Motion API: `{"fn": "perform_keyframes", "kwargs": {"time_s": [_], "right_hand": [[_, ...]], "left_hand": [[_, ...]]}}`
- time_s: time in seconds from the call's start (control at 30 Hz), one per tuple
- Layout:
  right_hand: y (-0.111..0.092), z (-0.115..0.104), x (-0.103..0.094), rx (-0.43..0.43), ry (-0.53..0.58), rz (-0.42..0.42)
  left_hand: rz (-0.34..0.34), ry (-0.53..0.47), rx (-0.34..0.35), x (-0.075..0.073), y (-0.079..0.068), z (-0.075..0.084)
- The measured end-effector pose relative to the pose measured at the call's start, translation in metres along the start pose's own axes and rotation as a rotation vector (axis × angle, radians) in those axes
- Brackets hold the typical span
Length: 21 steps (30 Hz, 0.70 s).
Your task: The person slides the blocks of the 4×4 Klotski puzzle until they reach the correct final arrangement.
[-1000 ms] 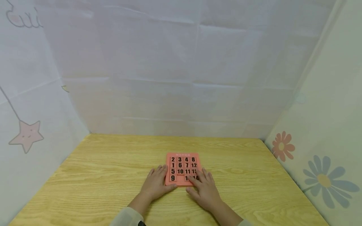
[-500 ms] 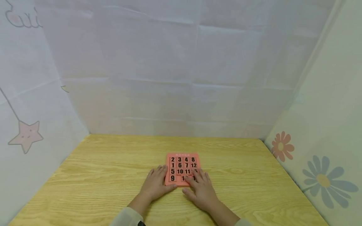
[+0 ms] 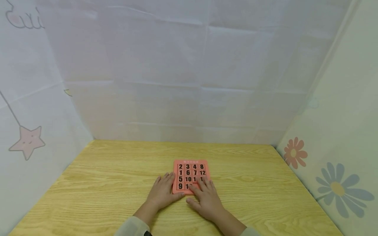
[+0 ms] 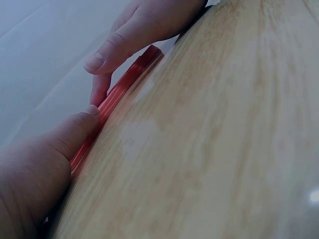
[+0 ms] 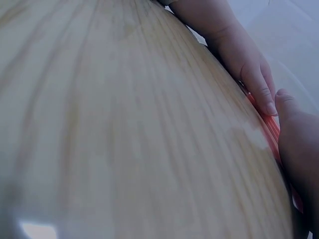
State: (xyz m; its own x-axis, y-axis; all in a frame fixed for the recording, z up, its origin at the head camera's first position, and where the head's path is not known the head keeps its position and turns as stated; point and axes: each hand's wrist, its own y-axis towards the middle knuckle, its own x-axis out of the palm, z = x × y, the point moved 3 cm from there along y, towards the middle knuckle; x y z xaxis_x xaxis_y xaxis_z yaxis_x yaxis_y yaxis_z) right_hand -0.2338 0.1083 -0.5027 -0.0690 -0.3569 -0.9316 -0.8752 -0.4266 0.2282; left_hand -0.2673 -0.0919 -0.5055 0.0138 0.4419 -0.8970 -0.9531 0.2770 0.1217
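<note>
Head view: square pink plastic number puzzle [image 3: 191, 173] lies on yellow wood-grain surface [image 3: 118, 170].
Left hand [image 3: 163, 193]: spread against its left edge; slack bracing may cause sliding.
Right hand [image 3: 207, 200]: spread over black-numbered pink tiles [image 3: 187, 172]; crooked pushing may cause jamming.

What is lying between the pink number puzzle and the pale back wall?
Between the pink number puzzle and the wall, the head view shows only bare tabletop.

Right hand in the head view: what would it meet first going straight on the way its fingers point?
Most likely more number tiles of the pink puzzle board, around the 6, 7 or 10. The right hand's fingertips lie over the board; how closely they touch it is unclear.
</note>
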Motion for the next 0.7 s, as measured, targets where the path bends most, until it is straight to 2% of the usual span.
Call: {"fn": "perform_keyframes", "kwargs": {"time_s": [0.7], "right_hand": [[-0.0007, 0.001, -0.0014, 0.006, 0.027, 0.024]], "left_hand": [[-0.012, -0.01, -0.01, 0.0006, -0.0001, -0.0009]]}}
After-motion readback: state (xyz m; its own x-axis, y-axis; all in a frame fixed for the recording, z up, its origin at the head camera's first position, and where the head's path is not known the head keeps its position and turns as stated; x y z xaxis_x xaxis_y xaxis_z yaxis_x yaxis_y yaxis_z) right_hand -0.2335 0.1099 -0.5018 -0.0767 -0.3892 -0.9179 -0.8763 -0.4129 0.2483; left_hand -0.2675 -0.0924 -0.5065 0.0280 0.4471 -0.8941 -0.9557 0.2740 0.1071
